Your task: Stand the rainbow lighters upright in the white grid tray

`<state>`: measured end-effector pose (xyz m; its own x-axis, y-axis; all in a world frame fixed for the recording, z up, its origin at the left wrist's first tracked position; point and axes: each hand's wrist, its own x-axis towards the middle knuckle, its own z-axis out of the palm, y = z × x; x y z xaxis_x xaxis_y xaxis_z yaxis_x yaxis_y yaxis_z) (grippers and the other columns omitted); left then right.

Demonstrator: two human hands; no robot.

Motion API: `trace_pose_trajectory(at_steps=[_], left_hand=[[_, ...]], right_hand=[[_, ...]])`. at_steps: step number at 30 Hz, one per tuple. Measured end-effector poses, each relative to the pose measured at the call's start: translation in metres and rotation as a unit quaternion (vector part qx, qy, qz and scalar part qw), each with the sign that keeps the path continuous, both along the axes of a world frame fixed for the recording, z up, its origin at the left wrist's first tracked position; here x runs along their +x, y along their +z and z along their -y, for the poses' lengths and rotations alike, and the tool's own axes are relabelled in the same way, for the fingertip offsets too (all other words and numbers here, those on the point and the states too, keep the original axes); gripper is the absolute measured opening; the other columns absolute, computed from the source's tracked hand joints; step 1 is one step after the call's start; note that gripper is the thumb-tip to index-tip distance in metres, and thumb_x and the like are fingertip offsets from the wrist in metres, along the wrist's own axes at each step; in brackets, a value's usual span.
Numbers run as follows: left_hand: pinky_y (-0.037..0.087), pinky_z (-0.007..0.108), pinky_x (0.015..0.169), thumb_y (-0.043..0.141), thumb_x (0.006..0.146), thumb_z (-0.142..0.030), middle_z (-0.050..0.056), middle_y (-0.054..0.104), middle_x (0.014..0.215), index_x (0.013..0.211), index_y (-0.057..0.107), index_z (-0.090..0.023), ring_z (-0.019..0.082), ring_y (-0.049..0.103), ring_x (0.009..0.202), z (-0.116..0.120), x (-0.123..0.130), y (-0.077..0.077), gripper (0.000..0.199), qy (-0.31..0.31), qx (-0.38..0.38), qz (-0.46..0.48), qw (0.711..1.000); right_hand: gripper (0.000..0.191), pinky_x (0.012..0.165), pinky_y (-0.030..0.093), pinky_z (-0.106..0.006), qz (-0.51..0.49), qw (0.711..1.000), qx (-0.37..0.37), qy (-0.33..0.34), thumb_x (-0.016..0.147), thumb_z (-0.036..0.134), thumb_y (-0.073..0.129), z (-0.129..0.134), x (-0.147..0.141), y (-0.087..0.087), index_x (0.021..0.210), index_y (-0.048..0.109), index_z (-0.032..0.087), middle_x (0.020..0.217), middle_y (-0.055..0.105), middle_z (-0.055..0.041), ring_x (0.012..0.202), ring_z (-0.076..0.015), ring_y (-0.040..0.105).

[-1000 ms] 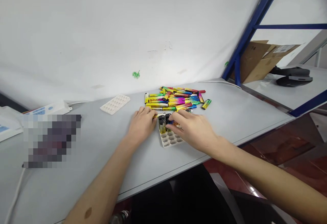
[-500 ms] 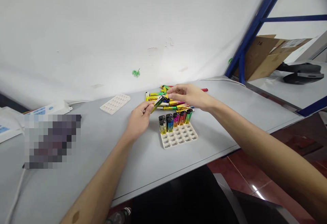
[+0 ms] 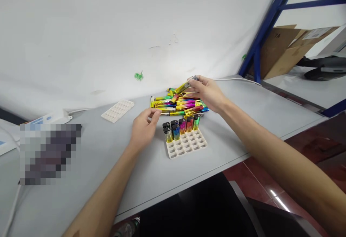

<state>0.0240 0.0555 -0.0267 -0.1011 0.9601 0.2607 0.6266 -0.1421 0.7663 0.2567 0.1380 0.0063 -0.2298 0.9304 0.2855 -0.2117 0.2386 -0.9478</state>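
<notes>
A shiny yellow lighter (image 3: 183, 87) with a silvery end is held at a slant in my right hand (image 3: 207, 91), above a heap of metallic coloured lighters (image 3: 186, 105). My left hand (image 3: 144, 127) rests low at the heap's left edge, fingers loosely curled and slightly apart, with no lighter visible in it. Just in front stands a cream tray (image 3: 186, 146) of slots. Several upright lighters (image 3: 182, 126) with black tops fill its far row, and two more, clear yellow and blue, stand in the second row at the left.
Another cream slotted tray (image 3: 117, 110) lies left of the heap by the wall. A pixelated patch (image 3: 51, 154) and a cable lie at the left. On the right stand a blue frame (image 3: 266, 31) and a cardboard box (image 3: 283, 51). The grey table's front edge runs below.
My left hand no longer holds the dark-topped lighter it had. My right hand has lifted and moved right, now with a yellow lighter. The view has shifted slightly.
</notes>
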Motion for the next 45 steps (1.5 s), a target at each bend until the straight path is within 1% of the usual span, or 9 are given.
trace_pose_trajectory(at_steps=[6, 10, 15, 18, 23, 27, 32, 35, 45], left_hand=[[0.047, 0.033, 0.083, 0.045, 0.095, -0.042, 0.005, 0.071, 0.100, 0.095, 0.068, -0.020, 0.021, 0.060, 0.096, -0.002, -0.002, -0.010, 0.032, -0.060, 0.044, -0.114, 0.991], [0.046, 0.036, 0.088, 0.044, 0.096, -0.038, 0.007, 0.070, 0.100, 0.090, 0.065, -0.020, 0.023, 0.057, 0.100, -0.005, -0.007, -0.014, 0.028, -0.089, 0.062, -0.176, 0.978], [0.045, 0.038, 0.086, 0.043, 0.096, -0.036, 0.007, 0.069, 0.097, 0.090, 0.063, -0.021, 0.023, 0.056, 0.095, -0.007, -0.009, -0.016, 0.026, -0.108, 0.058, -0.190, 0.974], [0.045, 0.038, 0.085, 0.043, 0.096, -0.035, 0.007, 0.069, 0.094, 0.088, 0.063, -0.021, 0.023, 0.056, 0.094, -0.006, -0.007, -0.015, 0.026, -0.113, 0.055, -0.188, 0.974], [0.046, 0.037, 0.084, 0.045, 0.091, -0.028, 0.005, 0.071, 0.092, 0.086, 0.063, -0.022, 0.024, 0.055, 0.093, -0.003, -0.004, -0.011, 0.019, -0.120, 0.038, -0.187, 0.974], [0.046, 0.037, 0.083, 0.046, 0.084, -0.019, 0.004, 0.071, 0.090, 0.086, 0.063, -0.022, 0.024, 0.056, 0.093, -0.001, -0.004, -0.010, 0.017, -0.124, 0.038, -0.189, 0.973], [0.047, 0.037, 0.082, 0.048, 0.081, -0.019, 0.004, 0.070, 0.091, 0.088, 0.063, -0.022, 0.024, 0.056, 0.092, -0.001, -0.004, -0.010, 0.017, -0.132, 0.041, -0.192, 0.972], [0.046, 0.038, 0.082, 0.048, 0.083, -0.021, 0.005, 0.069, 0.091, 0.088, 0.063, -0.022, 0.024, 0.056, 0.092, -0.002, -0.004, -0.010, 0.016, -0.134, 0.040, -0.192, 0.971], [0.048, 0.038, 0.082, 0.049, 0.076, -0.012, 0.004, 0.070, 0.090, 0.087, 0.063, -0.023, 0.024, 0.058, 0.095, -0.001, -0.004, -0.011, 0.021, -0.142, 0.041, -0.189, 0.971]], right_hand=[[0.031, 0.064, 0.055, -0.025, -0.070, 0.991, -0.023, -0.108, 0.081, 0.049, 0.073, 0.001, 0.028, -0.019, 0.093, 0.063, 0.022, 0.085, 0.066, -0.0002, 0.073, -0.0120, 0.064], [0.036, 0.052, 0.050, -0.023, -0.097, 0.991, -0.043, -0.077, 0.083, 0.055, 0.068, 0.009, 0.028, -0.021, 0.105, 0.057, 0.028, 0.078, 0.060, 0.0032, 0.065, -0.0116, 0.060], [0.041, 0.041, 0.032, -0.020, -0.103, 0.987, -0.121, -0.029, 0.083, 0.065, 0.061, 0.015, 0.018, -0.024, 0.097, 0.053, 0.027, 0.066, 0.049, 0.0059, 0.051, -0.0098, 0.046], [0.055, 0.040, 0.023, -0.023, -0.087, 0.984, -0.156, 0.007, 0.083, 0.077, 0.048, 0.016, 0.016, -0.027, 0.082, 0.053, 0.022, 0.061, 0.048, 0.0035, 0.048, -0.0093, 0.038], [0.062, 0.042, 0.024, -0.024, -0.057, 0.981, -0.187, 0.005, 0.084, 0.080, 0.040, 0.016, 0.018, -0.027, 0.063, 0.045, 0.022, 0.054, 0.047, 0.0010, 0.047, -0.0100, 0.039], [0.061, 0.039, 0.024, -0.024, -0.033, 0.980, -0.196, 0.019, 0.085, 0.078, 0.040, 0.018, 0.017, -0.028, 0.061, 0.042, 0.022, 0.051, 0.040, 0.0029, 0.044, -0.0107, 0.041], [0.049, 0.037, 0.012, -0.021, -0.039, 0.979, -0.198, 0.009, 0.094, 0.054, 0.035, 0.022, 0.012, -0.027, 0.058, 0.036, 0.022, 0.045, 0.024, 0.0071, 0.036, -0.0070, 0.019], [0.045, 0.036, 0.012, -0.020, -0.051, 0.981, -0.187, -0.005, 0.095, 0.047, 0.031, 0.024, 0.012, -0.024, 0.057, 0.033, 0.022, 0.043, 0.023, 0.0069, 0.036, -0.0074, 0.015], [0.051, 0.036, 0.008, -0.021, -0.034, 0.978, -0.206, -0.002, 0.091, 0.061, 0.038, 0.023, 0.013, -0.026, 0.058, 0.031, 0.023, 0.044, 0.020, 0.0083, 0.037, -0.0069, 0.012]])
